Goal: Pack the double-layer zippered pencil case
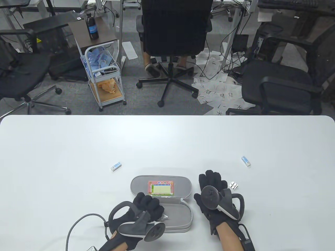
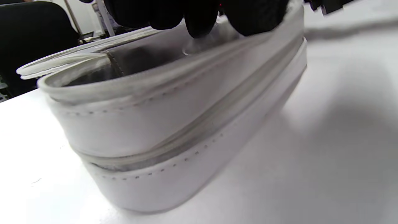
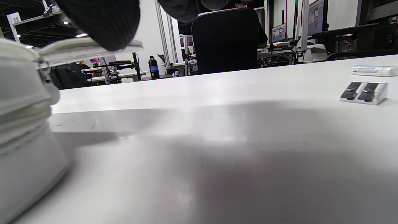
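Fingers (image 1: 146,200) over pencil case (image 1: 180,214), sharpener (image 1: 233,185) nearby

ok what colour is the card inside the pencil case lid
The card has a pink-red border around a pale yellow-green grid, set in the grey lid of the pencil case. Best seen in the table view.

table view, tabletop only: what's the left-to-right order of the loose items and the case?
Left eraser → pencil case → sharpener → right eraser. Hands left out: they overlap the case.
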### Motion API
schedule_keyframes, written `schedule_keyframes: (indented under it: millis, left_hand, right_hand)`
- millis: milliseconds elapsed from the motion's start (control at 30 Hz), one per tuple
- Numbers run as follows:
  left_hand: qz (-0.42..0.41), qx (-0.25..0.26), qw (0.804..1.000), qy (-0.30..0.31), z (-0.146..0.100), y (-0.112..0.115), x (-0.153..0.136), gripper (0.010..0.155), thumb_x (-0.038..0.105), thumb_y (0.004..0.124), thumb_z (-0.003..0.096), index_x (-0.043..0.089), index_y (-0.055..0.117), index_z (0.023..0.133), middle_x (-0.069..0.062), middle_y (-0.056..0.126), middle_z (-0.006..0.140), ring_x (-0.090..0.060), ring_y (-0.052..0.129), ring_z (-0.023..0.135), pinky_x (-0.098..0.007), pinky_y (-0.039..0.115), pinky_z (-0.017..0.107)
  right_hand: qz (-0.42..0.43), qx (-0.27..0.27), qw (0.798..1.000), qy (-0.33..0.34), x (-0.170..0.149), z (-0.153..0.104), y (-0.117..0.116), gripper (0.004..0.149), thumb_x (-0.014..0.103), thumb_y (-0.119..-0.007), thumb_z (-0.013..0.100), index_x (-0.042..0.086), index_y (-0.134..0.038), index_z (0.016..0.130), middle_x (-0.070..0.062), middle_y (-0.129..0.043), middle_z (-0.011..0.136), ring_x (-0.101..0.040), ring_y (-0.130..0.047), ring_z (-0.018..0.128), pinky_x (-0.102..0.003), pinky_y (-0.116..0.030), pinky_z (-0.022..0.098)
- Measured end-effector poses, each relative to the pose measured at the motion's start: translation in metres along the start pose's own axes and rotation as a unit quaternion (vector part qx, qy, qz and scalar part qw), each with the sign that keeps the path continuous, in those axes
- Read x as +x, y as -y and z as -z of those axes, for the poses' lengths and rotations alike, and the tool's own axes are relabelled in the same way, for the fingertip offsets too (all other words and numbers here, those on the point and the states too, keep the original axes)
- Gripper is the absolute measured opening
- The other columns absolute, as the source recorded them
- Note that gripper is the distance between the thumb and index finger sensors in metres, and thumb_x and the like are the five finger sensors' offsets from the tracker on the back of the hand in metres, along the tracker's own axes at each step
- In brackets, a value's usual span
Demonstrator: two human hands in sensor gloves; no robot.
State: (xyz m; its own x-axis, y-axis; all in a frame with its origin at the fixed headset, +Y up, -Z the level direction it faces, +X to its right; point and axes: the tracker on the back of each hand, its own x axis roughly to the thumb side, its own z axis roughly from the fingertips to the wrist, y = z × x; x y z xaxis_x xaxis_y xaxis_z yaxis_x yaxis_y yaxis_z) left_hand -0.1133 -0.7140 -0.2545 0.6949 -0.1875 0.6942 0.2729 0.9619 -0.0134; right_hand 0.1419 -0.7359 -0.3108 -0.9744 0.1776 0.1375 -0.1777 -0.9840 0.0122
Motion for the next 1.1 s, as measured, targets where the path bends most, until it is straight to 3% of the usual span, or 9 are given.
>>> schedule_keyframes:
  millis: [100, 200, 300, 400, 533, 733, 900, 967, 1100]
  left_hand:
    - [-0.062, 0.052, 0.995, -0.056, -0.003, -0.012, -0.040, 0.069, 0.042, 0.070, 0.0580, 0.013, 0.048, 0.117, -0.020, 0.045, 0.118, -0.049, 0.048, 0.105, -0.072, 0.035, 0.074]
    - [-0.084, 0.086, 0.978, -0.172, 0.010, -0.007, -0.101, 0.063, 0.031, 0.067, 0.0602, 0.013, 0.047, 0.117, -0.018, 0.043, 0.121, -0.048, 0.044, 0.109, -0.066, 0.036, 0.076]
    - [-0.112, -0.025, 0.953, -0.280, 0.031, 0.025, -0.157, 0.066, 0.029, 0.067, 0.0604, 0.015, 0.038, 0.118, -0.017, 0.036, 0.122, -0.045, 0.037, 0.110, -0.059, 0.034, 0.076]
    - [-0.131, -0.092, 0.928, -0.337, 0.042, 0.051, -0.189, 0.066, 0.031, 0.068, 0.0601, 0.015, 0.039, 0.117, -0.016, 0.041, 0.121, -0.042, 0.043, 0.109, -0.054, 0.040, 0.077]
    - [-0.172, -0.143, 0.908, -0.355, 0.056, 0.073, -0.198, 0.062, 0.034, 0.071, 0.0601, 0.015, 0.050, 0.115, -0.016, 0.057, 0.117, -0.041, 0.062, 0.104, -0.053, 0.050, 0.076]
    - [-0.060, -0.154, 0.919, -0.358, 0.077, 0.074, -0.198, 0.054, 0.033, 0.078, 0.0582, 0.015, 0.064, 0.107, -0.016, 0.078, 0.101, -0.036, 0.087, 0.084, -0.060, 0.069, 0.072]
    - [0.027, -0.156, 0.927, -0.340, 0.085, 0.071, -0.196, 0.050, 0.036, 0.080, 0.0550, 0.012, 0.074, 0.099, -0.011, 0.092, 0.082, -0.024, 0.101, 0.064, -0.052, 0.084, 0.062]
    - [-0.027, -0.139, 0.934, -0.329, 0.079, 0.063, -0.193, 0.050, 0.037, 0.080, 0.0551, 0.014, 0.076, 0.099, -0.009, 0.094, 0.082, -0.024, 0.101, 0.065, -0.052, 0.084, 0.062]
    - [-0.113, -0.030, 0.959, -0.258, 0.058, 0.018, -0.175, 0.052, 0.036, 0.080, 0.0561, 0.013, 0.073, 0.102, -0.012, 0.092, 0.084, -0.026, 0.099, 0.065, -0.053, 0.083, 0.061]
  right_hand:
    - [0.005, 0.002, 1.000, 0.004, 0.002, 0.001, 0.000, 0.074, 0.049, -0.067, 0.051, 0.017, -0.036, 0.110, -0.014, -0.023, 0.116, -0.039, -0.024, 0.101, -0.055, -0.030, 0.070]
    - [0.001, 0.006, 1.000, 0.006, 0.005, 0.003, -0.001, 0.074, 0.050, -0.067, 0.051, 0.017, -0.036, 0.110, -0.014, -0.023, 0.116, -0.039, -0.024, 0.101, -0.055, -0.030, 0.070]
    - [0.001, 0.009, 1.000, 0.007, 0.006, 0.002, -0.003, 0.074, 0.050, -0.067, 0.051, 0.017, -0.036, 0.110, -0.014, -0.024, 0.116, -0.038, -0.024, 0.101, -0.055, -0.030, 0.070]
    - [0.001, 0.009, 1.000, 0.007, 0.005, 0.002, -0.003, 0.074, 0.050, -0.067, 0.051, 0.017, -0.036, 0.110, -0.014, -0.024, 0.116, -0.039, -0.024, 0.101, -0.055, -0.030, 0.070]
    - [0.001, 0.015, 1.000, 0.004, 0.004, 0.003, -0.004, 0.073, 0.050, -0.067, 0.051, 0.017, -0.037, 0.110, -0.014, -0.024, 0.116, -0.039, -0.024, 0.101, -0.055, -0.030, 0.070]
    - [0.010, 0.015, 1.000, -0.004, 0.000, 0.004, -0.004, 0.074, 0.050, -0.067, 0.051, 0.017, -0.036, 0.110, -0.014, -0.023, 0.116, -0.039, -0.023, 0.101, -0.055, -0.030, 0.070]
    - [0.017, 0.019, 1.000, -0.008, -0.003, 0.004, -0.005, 0.074, 0.050, -0.067, 0.051, 0.017, -0.036, 0.110, -0.014, -0.023, 0.116, -0.039, -0.023, 0.101, -0.055, -0.030, 0.070]
    - [0.016, 0.021, 1.000, -0.007, -0.003, 0.004, -0.005, 0.074, 0.050, -0.067, 0.051, 0.017, -0.036, 0.110, -0.014, -0.023, 0.116, -0.039, -0.023, 0.101, -0.055, -0.030, 0.070]
    - [0.012, 0.026, 1.000, -0.005, -0.002, 0.006, -0.005, 0.074, 0.050, -0.066, 0.051, 0.017, -0.035, 0.110, -0.014, -0.022, 0.116, -0.039, -0.022, 0.101, -0.055, -0.029, 0.070]
